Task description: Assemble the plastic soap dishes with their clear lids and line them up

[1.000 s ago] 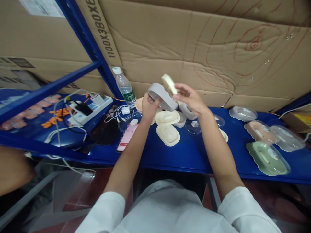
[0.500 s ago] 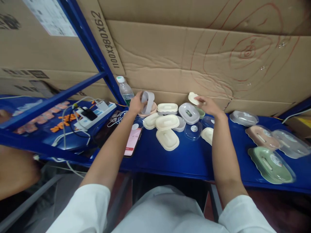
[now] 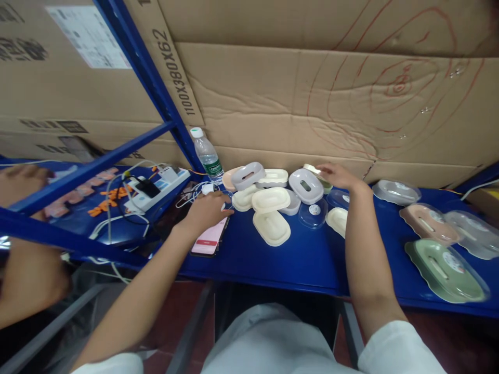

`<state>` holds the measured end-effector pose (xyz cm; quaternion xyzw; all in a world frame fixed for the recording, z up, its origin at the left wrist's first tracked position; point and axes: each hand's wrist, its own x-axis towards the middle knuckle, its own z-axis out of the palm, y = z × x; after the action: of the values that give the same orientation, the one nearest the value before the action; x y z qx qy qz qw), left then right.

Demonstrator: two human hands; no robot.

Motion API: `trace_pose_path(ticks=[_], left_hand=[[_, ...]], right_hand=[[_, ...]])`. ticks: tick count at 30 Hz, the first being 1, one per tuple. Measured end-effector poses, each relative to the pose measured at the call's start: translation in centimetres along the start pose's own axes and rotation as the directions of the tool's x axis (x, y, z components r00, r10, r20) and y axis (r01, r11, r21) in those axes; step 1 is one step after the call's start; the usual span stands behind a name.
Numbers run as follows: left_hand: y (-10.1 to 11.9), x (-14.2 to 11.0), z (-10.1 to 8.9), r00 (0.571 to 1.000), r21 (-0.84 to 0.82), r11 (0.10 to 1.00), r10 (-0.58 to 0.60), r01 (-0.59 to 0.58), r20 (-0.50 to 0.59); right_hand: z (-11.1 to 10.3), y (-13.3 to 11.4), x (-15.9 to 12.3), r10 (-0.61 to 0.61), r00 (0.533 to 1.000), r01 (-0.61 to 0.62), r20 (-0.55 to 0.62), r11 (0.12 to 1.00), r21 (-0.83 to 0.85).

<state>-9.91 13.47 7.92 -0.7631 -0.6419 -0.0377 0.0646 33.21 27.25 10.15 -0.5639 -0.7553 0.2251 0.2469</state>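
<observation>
My left hand reaches low over the table beside the phone. Its fingers are apart and hold nothing I can see. They hide most of what lies beneath, where a clear edge shows. At the back, my right hand has its fingertips on the end of a cream soap dish piece, which rests low over a green one. A grey slotted soap dish piece lies tilted on a peach one. Between the hands are several cream pieces, another grey slotted piece and a clear lid.
On the right stand soap dishes with clear lids, one green, one peach and grey ones. A water bottle stands by the blue frame post. Left of it are a power strip, cables and another person's arm.
My left hand has let go of the grey slotted piece, now lying on the peach one, and moved down towards the phone. The cream piece at my right hand has come down.
</observation>
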Motion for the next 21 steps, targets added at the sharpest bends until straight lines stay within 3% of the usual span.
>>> trace_pose_path(ticks=[4, 9, 11, 14, 18, 21], left_hand=[[0.4, 0.1, -0.1, 0.999, 0.042, 0.999, -0.032, 0.033, -0.029], [1.5, -0.3, -1.9, 0.982, 0.059, 0.990, -0.120, 0.130, -0.147], [2.9, 0.2, -2.7, 0.968, 0.057, 0.992, -0.099, 0.115, -0.231], [5.8, 2.7, -3.0, 0.931, 0.054, 0.998, 0.054, -0.037, -0.362], [9.6, 7.7, -2.0, 0.907, 0.038, 0.972, 0.232, -0.234, -0.350], [11.3, 10.4, -0.8, 0.893, 0.013, 0.952, 0.292, -0.306, -0.342]], right_hand=[[-0.5, -0.3, -0.6, 0.022, 0.999, -0.022, 0.033, 1.000, -0.019], [-1.9, -0.4, -1.8, 0.043, 0.998, -0.042, 0.043, 0.999, -0.034], [-2.9, -0.7, -2.5, 0.060, 0.998, -0.060, 0.008, 0.997, -0.048], [-4.8, -2.1, -4.2, 0.069, 0.995, -0.074, -0.069, 0.994, -0.076], [-7.2, -3.9, -9.8, 0.017, 0.977, -0.049, -0.213, 0.988, -0.146], [-7.6, -2.1, -17.3, 0.018, 0.950, -0.118, -0.311, 0.944, -0.307]])
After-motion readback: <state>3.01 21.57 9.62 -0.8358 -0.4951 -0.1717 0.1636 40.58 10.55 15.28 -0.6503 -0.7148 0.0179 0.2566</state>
